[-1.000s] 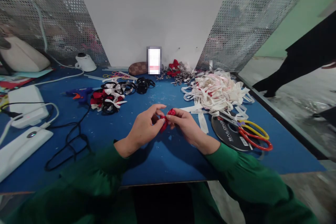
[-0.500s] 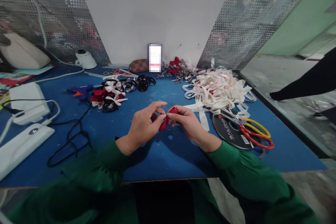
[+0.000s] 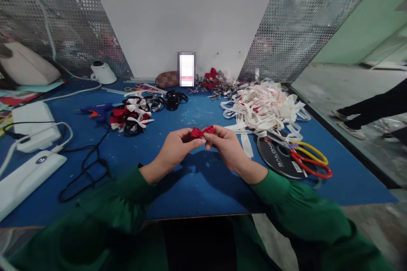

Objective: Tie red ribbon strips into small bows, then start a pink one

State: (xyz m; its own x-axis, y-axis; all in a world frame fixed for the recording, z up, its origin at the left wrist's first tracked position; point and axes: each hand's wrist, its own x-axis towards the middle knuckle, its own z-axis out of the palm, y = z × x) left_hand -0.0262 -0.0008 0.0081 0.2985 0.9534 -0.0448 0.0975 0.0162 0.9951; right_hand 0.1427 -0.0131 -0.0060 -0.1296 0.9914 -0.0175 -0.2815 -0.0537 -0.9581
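A small red bow (image 3: pixel 198 133) is held above the middle of the blue table, its loops spread sideways. My left hand (image 3: pixel 176 149) pinches its left side between thumb and fingers. On the bow's right side, my right hand (image 3: pixel 226 147) grips it near the centre with thumb and forefinger. Left of my hands lies a pile of red, white and black bows (image 3: pixel 131 115). To the right is a heap of white and pink ribbons (image 3: pixel 265 108), with a strip reaching toward my right hand.
Scissors (image 3: pixel 313 161) with red and yellow handles rest on a black spool (image 3: pixel 276 156) at the right. A blue glue gun (image 3: pixel 97 111), black cable (image 3: pixel 95 163) and white power bank (image 3: pixel 32 178) lie left. A lit phone (image 3: pixel 187 70) stands at the back.
The red bow has turned from slanted and bunched to level, with both loops showing. My left hand has lowered its raised fingers and closed on the bow. Feet have come into view at the right.
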